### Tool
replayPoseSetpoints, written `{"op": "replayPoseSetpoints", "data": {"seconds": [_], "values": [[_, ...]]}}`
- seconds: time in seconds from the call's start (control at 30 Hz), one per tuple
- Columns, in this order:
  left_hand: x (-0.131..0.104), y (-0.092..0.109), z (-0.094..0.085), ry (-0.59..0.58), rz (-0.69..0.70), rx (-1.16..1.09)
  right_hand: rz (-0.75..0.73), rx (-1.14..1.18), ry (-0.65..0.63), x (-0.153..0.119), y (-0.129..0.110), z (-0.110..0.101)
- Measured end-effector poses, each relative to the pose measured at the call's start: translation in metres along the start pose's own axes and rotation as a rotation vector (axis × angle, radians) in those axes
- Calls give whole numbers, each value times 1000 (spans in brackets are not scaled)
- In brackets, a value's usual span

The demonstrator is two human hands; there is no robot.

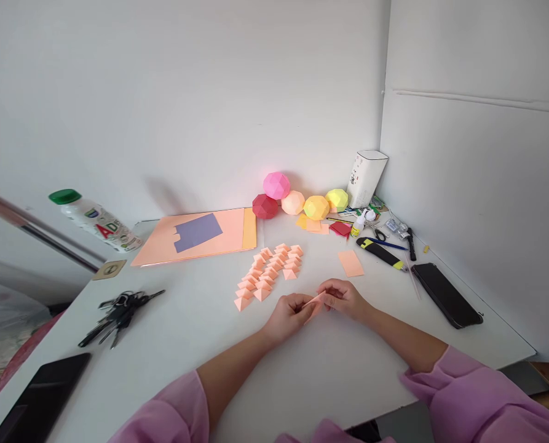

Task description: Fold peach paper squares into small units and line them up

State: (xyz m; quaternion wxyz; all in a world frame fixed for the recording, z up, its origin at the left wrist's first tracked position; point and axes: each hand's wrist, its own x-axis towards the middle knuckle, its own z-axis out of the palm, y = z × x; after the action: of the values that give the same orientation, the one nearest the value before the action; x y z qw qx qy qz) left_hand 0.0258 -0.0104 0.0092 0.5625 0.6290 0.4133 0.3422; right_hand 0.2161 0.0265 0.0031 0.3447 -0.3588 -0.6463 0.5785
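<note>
Between my two hands, a small piece of peach paper point(314, 301) is held above the table; its shape is partly covered by my fingers. My left hand point(289, 317) pinches its left side between thumb and fingers. My right hand point(342, 296) has its fingers closed on the right side. Just beyond my left hand, several small folded peach paper units point(262, 290) stand in slanting rows. A flat peach paper rectangle point(350, 263) lies beyond my right hand.
Faceted paper balls point(316, 208) sit against the wall. Left are peach sheets point(228, 227) with a purple piece point(198, 232), a bottle point(99, 223), keys point(120, 312) and a dark device point(39, 400). Right are a cutter point(381, 254), a glue bottle point(358, 224) and a black phone point(447, 294).
</note>
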Motion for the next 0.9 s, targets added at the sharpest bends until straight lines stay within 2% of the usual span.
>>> {"op": "replayPoseSetpoints", "data": {"seconds": [0.23, 0.43, 0.53, 0.7, 0.9], "values": [[2, -12, 2, 160, -68, -95, -7, -34, 85, 1, 3, -2], [2, -9, 0, 103, -41, -176, 6, -26, 59, 0, 1, 0], [3, -9, 0, 118, -56, -173, 20, -57, 29, -1, 0, 1], [2, -9, 1, 66, -42, -144, 30, -76, -40, -2, 0, 1], [3, -10, 1, 151, -61, -127, 65, -71, -20, -1, -1, 0]]}}
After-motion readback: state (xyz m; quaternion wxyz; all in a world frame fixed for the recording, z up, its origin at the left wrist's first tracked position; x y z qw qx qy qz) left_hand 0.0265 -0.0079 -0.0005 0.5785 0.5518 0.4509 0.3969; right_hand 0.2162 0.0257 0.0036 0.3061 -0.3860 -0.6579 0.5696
